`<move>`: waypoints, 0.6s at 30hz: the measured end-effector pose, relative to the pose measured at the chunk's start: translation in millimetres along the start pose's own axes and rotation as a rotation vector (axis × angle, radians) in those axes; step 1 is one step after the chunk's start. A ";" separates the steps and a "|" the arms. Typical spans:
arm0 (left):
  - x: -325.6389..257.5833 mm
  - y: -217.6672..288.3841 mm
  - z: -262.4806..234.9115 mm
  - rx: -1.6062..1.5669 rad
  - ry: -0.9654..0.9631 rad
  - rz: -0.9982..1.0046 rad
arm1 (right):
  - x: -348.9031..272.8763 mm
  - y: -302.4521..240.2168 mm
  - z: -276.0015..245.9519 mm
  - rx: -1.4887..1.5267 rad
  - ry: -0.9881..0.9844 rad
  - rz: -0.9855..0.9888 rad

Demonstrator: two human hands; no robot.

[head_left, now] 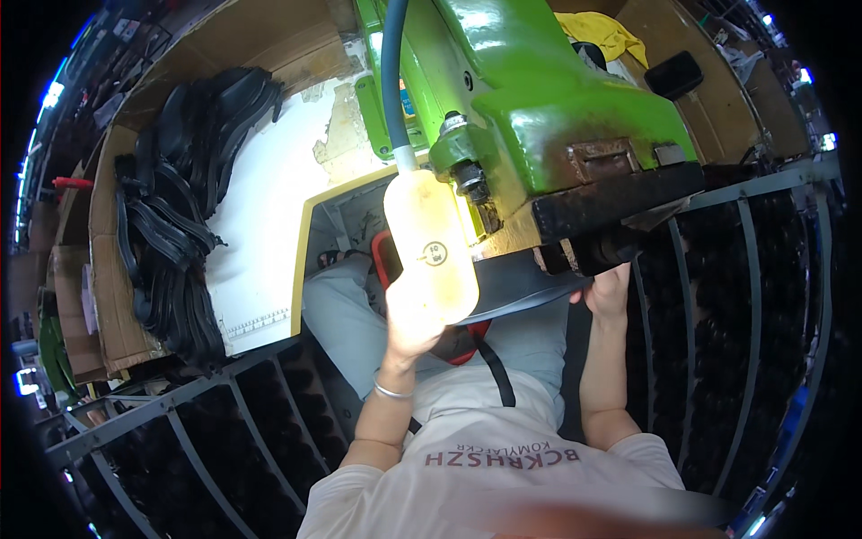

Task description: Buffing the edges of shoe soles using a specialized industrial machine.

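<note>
Below the green machine's head (566, 117), a smooth, dark, curved piece (530, 292) sticks out toward me; its kind cannot be made out. My right hand (608, 292) is closed at its right end, the fingertips against its edge and partly hidden by the machine. My left hand (415, 319) is just behind and below a glowing, pale yellow lamp head (431, 242). Glare and the lamp cover its fingers, so what they touch does not show. A blue-grey flexible neck (392, 81) carries the lamp.
Black shoe uppers (175, 207) lie stacked on the white tabletop (260, 225) at left, against cardboard walls (108, 234). A yellow cloth (611, 38) rests behind the machine. Metal racks with dark items stand on both sides, their grey rails (691, 260) close to my right arm.
</note>
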State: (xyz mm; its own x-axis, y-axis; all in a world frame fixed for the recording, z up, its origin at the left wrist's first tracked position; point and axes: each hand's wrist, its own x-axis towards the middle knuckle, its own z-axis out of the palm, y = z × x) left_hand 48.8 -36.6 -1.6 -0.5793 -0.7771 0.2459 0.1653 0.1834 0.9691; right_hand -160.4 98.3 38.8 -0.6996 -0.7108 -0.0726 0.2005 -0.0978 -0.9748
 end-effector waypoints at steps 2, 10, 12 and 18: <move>0.8 5.5 -14.7 -0.055 0.019 0.012 | 5.3 6.1 8.8 0.052 -0.064 -0.001; -36.5 -0.6 -68.9 -0.260 0.111 -0.333 | -9.9 15.0 60.2 0.026 -0.270 0.172; -49.5 -2.7 -69.0 -0.257 0.008 -0.466 | -6.6 13.8 65.8 0.009 -0.266 0.186; -86.4 -29.3 4.9 -0.276 -0.109 -0.558 | 6.8 13.7 76.1 0.031 -0.249 0.111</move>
State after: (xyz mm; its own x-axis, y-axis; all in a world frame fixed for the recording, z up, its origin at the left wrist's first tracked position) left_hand 90.1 28.2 -51.1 -0.7133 -0.6427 -0.2796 0.0067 -0.4051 0.9142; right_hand -110.2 39.2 41.0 -0.4829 -0.8673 -0.1212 0.2900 -0.0279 -0.9566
